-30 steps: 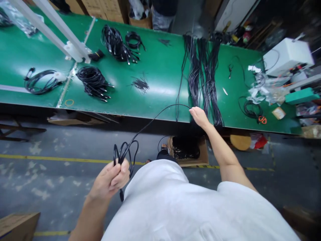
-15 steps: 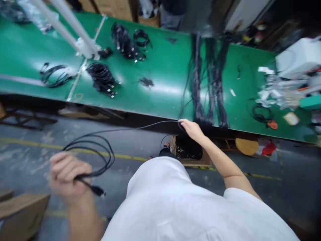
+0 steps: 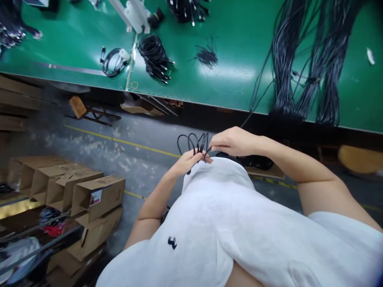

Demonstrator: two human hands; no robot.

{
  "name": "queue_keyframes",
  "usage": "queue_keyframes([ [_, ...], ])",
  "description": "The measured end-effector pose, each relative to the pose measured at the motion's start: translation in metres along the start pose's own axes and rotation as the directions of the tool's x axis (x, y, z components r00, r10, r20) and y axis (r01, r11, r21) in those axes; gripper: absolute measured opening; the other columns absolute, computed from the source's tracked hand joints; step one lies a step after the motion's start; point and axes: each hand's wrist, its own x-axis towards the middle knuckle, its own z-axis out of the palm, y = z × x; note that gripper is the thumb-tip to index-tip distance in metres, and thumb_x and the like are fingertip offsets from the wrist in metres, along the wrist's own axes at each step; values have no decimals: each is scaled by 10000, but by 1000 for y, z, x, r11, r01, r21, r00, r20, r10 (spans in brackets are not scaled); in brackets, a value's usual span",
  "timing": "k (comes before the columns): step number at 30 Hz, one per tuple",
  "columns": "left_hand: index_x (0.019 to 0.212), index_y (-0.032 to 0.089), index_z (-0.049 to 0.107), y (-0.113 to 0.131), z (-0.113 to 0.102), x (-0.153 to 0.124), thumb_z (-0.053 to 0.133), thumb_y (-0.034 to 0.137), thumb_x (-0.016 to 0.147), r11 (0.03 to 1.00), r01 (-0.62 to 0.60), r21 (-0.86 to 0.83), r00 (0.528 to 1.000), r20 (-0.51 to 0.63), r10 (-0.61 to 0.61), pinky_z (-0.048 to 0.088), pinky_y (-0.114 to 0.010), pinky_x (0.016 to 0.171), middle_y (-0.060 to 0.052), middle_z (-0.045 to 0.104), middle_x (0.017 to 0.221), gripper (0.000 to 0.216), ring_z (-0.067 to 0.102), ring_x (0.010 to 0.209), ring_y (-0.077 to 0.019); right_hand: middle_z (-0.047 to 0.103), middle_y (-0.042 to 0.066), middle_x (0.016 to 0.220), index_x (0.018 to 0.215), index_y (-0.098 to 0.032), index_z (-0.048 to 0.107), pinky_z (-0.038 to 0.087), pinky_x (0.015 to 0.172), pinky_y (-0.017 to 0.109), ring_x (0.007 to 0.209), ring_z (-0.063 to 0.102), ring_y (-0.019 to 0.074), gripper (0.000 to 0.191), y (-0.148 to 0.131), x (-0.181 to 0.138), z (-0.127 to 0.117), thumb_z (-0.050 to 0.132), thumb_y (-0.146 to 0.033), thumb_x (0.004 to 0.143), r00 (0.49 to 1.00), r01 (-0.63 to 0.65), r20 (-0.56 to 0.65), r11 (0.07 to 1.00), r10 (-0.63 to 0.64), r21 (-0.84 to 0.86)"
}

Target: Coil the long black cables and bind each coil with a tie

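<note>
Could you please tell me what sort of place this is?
Probably a cable assembly workshop: a long green workbench carries bundles of black cables, cardboard boxes stand on the floor, and the left hand and right hand hold one cable.

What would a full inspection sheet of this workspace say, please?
Surface: green table, glossy.
Job's things: black cable coil, held in front of the table, above the floor.
Clutter: coiled bundles and a small tie pile on the table.
Hands: left hand and right hand both grip the coil.
Cables: long cable bundles lie across the table to its near edge.
Surroundings: cardboard boxes on the floor, left.
</note>
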Motion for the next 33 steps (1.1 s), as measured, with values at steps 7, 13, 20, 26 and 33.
queue_keyframes([
  [7, 780, 122, 635, 4, 11, -2, 671, 368, 841, 900, 118, -420, 992, 85, -91, 354, -148, 364, 74, 414, 421, 256, 361, 310, -39, 702, 20, 885, 932, -197, 693, 369, 701, 255, 776, 589, 142, 360, 47, -5, 0, 428, -440, 957, 994, 6, -106, 988, 11, 155],
  [13, 846, 100, 649, 20, 5, -10, 360, 196, 998, 730, -8, -684, 983, -140, -121, 174, -82, 286, 87, 328, 464, 340, 186, 274, 9, 707, 66, 968, 871, -233, 705, 417, 855, 346, 926, 611, 219, 468, 179, -98, 8, 320, -487, 953, 807, -482, -419, 874, 417, -58],
  [20, 961, 144, 646, 33, 5, -12, 310, 255, 1023, 695, -178, -696, 955, -294, -50, 126, -122, 259, 104, 301, 452, 360, 123, 247, -7, 700, 139, 932, 803, -207, 649, 402, 876, 432, 909, 608, 249, 554, 192, -140, 19, 218, -503, 986, 766, -568, -499, 790, 405, -231],
  [26, 950, 213, 604, 71, -36, -30, 430, 274, 994, 660, -606, -444, 765, -554, 329, 196, -109, 308, 107, 350, 501, 190, 225, 304, -12, 666, 76, 737, 732, -218, 593, 399, 617, 312, 695, 616, 203, 443, 57, -83, 35, 292, -428, 980, 959, -282, -92, 943, 269, -179],
  [33, 1030, 155, 566, 76, -105, -79, 405, 189, 1002, 432, -806, -405, 586, -647, 488, 260, -64, 354, 121, 460, 533, 167, 349, 348, 9, 734, 86, 950, 844, -274, 678, 506, 732, 366, 873, 682, 257, 410, 112, -104, 67, 325, -441, 970, 884, -416, -216, 908, 415, 41],
])
